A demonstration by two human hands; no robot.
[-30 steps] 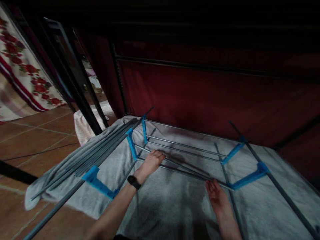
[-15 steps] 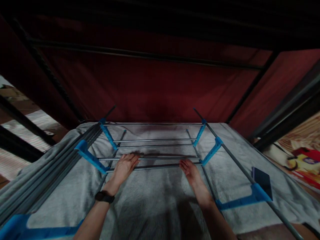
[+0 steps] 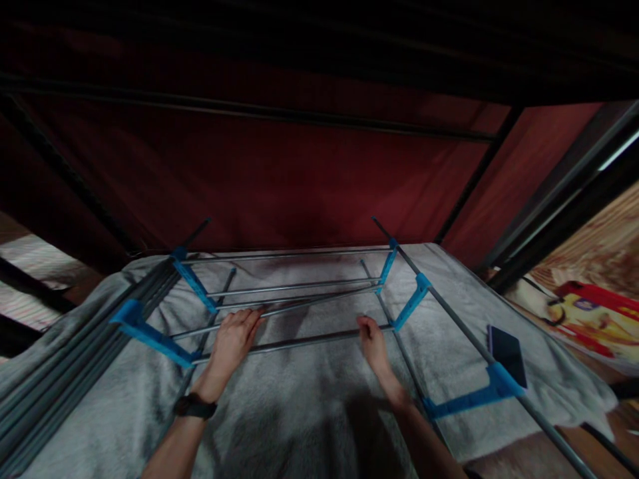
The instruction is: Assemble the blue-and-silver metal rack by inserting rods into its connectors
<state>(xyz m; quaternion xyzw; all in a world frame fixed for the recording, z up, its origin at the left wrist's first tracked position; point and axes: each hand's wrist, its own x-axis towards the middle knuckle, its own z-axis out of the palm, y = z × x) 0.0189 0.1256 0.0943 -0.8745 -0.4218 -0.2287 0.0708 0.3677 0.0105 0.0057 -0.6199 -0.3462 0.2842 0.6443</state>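
Note:
A low rack of grey metal rods (image 3: 299,287) joined by blue plastic brackets (image 3: 152,337) lies on a grey towel (image 3: 309,399). My left hand (image 3: 233,338), with a black watch (image 3: 194,406) on the wrist, rests over the rods, its fingertips on a slanted rod (image 3: 309,305). My right hand (image 3: 372,340) is at the near cross rod (image 3: 299,342) beside a right bracket (image 3: 410,303), with the fingers curled onto it. In the dim light the grip of each hand is hard to make out.
A dark phone (image 3: 506,346) lies on the towel at the right, by a long side rod. A bundle of loose grey rods (image 3: 60,392) lies along the left edge. Red fabric (image 3: 299,179) on a black frame closes off the back. Colourful printed items (image 3: 584,313) sit at far right.
The view has swung right and settled on the rack. Both hands slid onto the near rods. One middle rod, level before, now slants up toward the right.

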